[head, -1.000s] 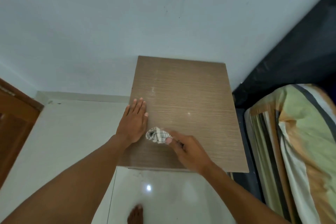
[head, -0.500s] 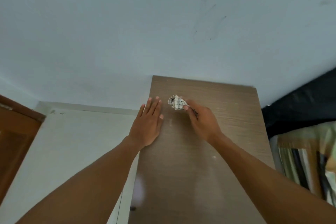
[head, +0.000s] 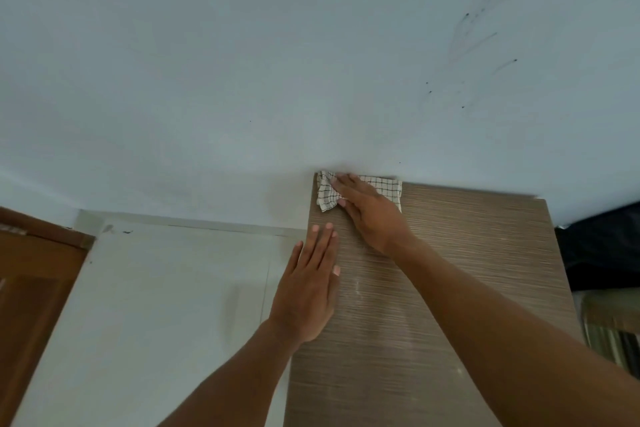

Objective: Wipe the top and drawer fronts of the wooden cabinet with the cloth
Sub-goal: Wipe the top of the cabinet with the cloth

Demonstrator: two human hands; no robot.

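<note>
The right hand presses flat on the cloth at the cabinet top's far left corner. The left hand lies flat — fingers together, holding nothing.

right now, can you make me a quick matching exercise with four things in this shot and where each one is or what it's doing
Things:
1. cloth
2. left hand
3. right hand
4. wooden door

Places or states:
A. flat on the cabinet top near its left edge
B. far left of the view
C. spread at the cabinet's back left corner, against the wall
D. pressing down on the checked fabric

Pairs: 1-C, 2-A, 3-D, 4-B
</note>
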